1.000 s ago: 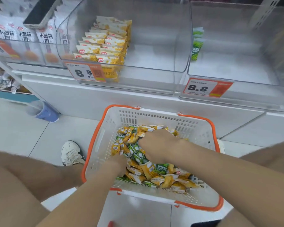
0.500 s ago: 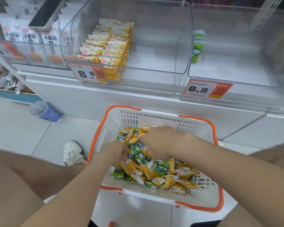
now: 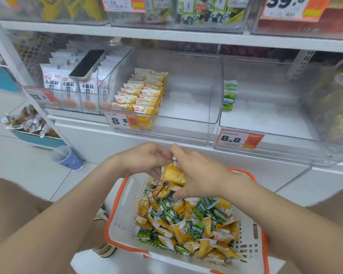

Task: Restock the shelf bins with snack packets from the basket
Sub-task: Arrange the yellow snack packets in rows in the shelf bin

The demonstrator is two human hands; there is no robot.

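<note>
A white basket with an orange rim (image 3: pixel 117 218) stands on the floor, holding several loose yellow and green snack packets (image 3: pixel 186 222). Above its far end, my left hand (image 3: pixel 145 161) and my right hand (image 3: pixel 198 175) together hold a bunch of yellow packets (image 3: pixel 173 174). On the shelf above, the middle clear bin (image 3: pixel 186 119) has neat rows of yellow packets (image 3: pixel 143 93) on its left side. The right clear bin (image 3: pixel 275 143) holds a few green packets (image 3: pixel 229 94) at its left wall.
The left bin holds white packets (image 3: pixel 69 84) with a phone (image 3: pixel 87 64) lying on top. Price tags (image 3: pixel 239 138) hang on the bin fronts. A blue cup (image 3: pixel 67 157) stands on the floor at left, beside a blue tray of packets (image 3: pixel 30 123).
Both hands have risen out of the basket's packet pile with a bunch of yellow packets. The view has tilted up, showing more of the shelf.
</note>
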